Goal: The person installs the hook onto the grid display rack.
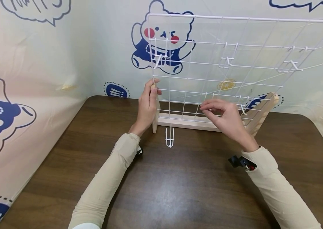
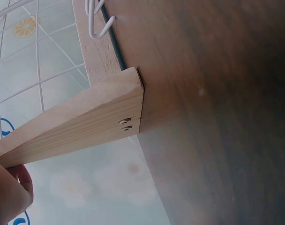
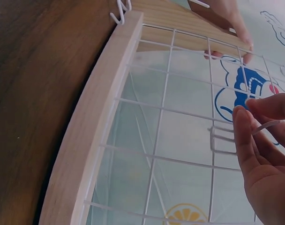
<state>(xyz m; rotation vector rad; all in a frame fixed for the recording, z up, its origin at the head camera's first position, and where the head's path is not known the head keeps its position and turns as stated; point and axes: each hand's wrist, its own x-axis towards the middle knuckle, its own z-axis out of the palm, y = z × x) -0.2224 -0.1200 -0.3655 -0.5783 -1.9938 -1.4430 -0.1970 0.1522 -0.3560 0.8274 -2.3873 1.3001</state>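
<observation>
A white wire grid rack (image 1: 237, 19) stands tilted between wooden supports. My left hand (image 1: 148, 103) holds its left wooden side (image 2: 86, 117), with fingers around the edge. At the lower middle of the grid, my right hand (image 1: 225, 117) pinches a white wire hook between thumb and fingers. In the right wrist view, part of this hook (image 3: 266, 125) sticks out past the fingers, and its wire prongs lie against the grid. Whether it is fully hooked on, I cannot tell. Another white hook (image 1: 170, 139) is in front of the wooden base bar (image 1: 190, 122), near its left end.
Three hooks hang on the upper grid: left (image 1: 160, 57), middle (image 1: 227, 59) and right (image 1: 291, 63). Lower right, one more hook (image 1: 243, 110) hangs beside my right hand. The right wooden side (image 1: 264, 111) stands on the brown table (image 1: 161, 190). A printed curtain (image 1: 107, 47) hangs behind.
</observation>
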